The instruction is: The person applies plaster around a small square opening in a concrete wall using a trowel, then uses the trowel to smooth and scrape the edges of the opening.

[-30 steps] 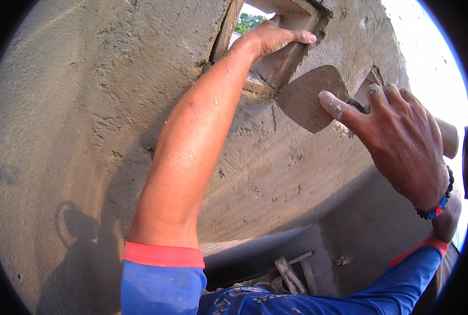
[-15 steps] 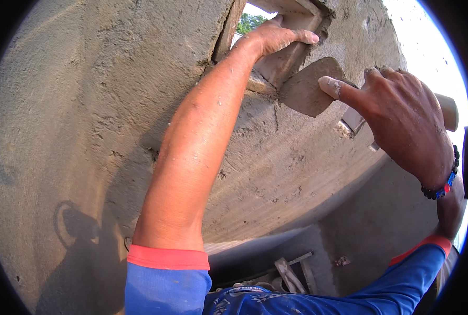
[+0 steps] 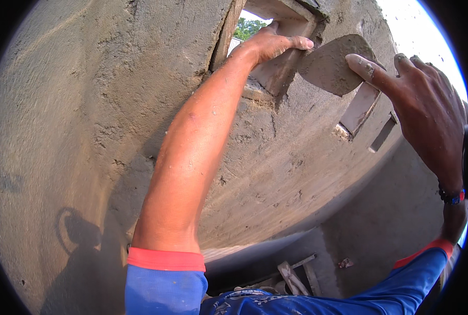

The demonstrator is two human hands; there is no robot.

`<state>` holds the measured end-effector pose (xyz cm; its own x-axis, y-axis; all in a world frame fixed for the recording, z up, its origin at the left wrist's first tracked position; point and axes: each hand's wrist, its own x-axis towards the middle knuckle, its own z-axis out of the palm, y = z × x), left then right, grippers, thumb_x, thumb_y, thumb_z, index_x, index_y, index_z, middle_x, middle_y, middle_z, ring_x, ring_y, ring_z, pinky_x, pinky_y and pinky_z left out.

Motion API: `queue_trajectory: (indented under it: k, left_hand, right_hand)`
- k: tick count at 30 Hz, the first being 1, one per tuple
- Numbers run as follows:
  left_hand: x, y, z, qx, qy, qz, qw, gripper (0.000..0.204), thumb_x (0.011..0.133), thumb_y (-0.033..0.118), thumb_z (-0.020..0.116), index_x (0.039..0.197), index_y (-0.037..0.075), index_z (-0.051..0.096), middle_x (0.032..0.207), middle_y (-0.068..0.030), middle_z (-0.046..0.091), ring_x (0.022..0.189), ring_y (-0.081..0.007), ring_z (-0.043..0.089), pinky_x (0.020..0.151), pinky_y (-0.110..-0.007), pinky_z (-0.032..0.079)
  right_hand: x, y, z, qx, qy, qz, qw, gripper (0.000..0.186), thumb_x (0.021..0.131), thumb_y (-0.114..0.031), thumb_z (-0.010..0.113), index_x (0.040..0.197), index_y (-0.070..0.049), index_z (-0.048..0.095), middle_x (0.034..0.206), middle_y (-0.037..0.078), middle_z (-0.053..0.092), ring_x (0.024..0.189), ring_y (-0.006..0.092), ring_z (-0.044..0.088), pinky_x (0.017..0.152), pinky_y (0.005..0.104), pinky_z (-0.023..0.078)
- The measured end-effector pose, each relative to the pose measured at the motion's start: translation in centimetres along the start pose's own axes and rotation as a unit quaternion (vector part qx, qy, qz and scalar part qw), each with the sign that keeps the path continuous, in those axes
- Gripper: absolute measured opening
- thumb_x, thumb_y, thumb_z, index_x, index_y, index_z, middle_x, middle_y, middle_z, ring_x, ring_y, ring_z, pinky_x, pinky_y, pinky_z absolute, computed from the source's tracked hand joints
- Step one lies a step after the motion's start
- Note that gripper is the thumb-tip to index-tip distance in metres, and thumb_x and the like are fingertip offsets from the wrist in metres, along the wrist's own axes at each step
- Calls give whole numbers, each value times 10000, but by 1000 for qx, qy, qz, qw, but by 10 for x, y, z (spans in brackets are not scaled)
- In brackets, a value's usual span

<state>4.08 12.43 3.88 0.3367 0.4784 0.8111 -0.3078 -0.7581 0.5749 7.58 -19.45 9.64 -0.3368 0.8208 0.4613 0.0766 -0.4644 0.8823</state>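
Observation:
My left hand [image 3: 268, 44] reaches up into a small square window opening and grips its inner frame [image 3: 278, 71], with the thumb at the right edge. My right hand [image 3: 423, 115], spattered with wet mortar, holds a grey, mortar-coated trowel [image 3: 328, 65], its thumb extended toward the blade. The blade sits just right of the opening, beside the rough plastered wall [image 3: 255, 157]; whether it touches the wall, I cannot tell. A wooden strip [image 3: 226, 37] lines the opening's left side.
Further along the wall are two narrow recesses [image 3: 360, 110]. Below, where the wall ends, a shaded grey area [image 3: 365, 226] holds wooden pieces [image 3: 291, 278] near my body. My shadow falls on the wall at lower left. Foliage and a bright sky show outside.
My right hand and the trowel have moved upward and to the right, uncovering more of the recesses. My left hand stays in the opening, with very slight shifts.

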Motion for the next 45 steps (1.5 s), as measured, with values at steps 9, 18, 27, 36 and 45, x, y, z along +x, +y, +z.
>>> queue_trajectory:
  k: [9,18,27,36,45]
  left_hand:
    - [1,0,-2,-22,-13,12,1000,1379,511,685,838,1496,-92,265,1503,-362,299,1422,-444,325,1182,-499,290]
    - [-2,5,4,-12,10,35,999,1228,599,644,808,1489,-55,331,1466,-318,397,1377,-412,401,1161,-501,306]
    - [-3,2,-1,-7,22,34,999,1160,607,667,792,1445,-44,422,1405,-310,476,1344,-412,446,1133,-536,329]
    - [-7,7,-4,-12,12,-4,1000,1275,589,653,806,1496,-78,288,1513,-347,306,1418,-442,332,1171,-504,292]
    - [-2,2,4,-19,27,11,999,1299,548,658,828,1461,-120,329,1489,-357,340,1404,-431,362,1156,-496,314]
  right_hand:
    - [-1,-35,-18,92,-16,-106,990,543,889,-69,662,1355,-333,570,831,66,599,792,196,610,700,355,508]
    - [13,-13,0,125,35,-97,987,464,907,-22,652,1291,-281,632,769,49,602,748,163,606,708,344,505]
    - [28,10,12,60,78,-84,992,416,921,-39,653,1267,-270,657,787,65,587,771,170,598,714,350,503]
    - [-2,8,9,49,139,-96,984,598,850,-34,711,1364,-311,583,836,75,632,768,191,609,718,353,513]
    - [10,-17,-8,123,12,-135,983,528,864,-17,676,1307,-300,625,789,68,605,772,198,623,700,367,521]
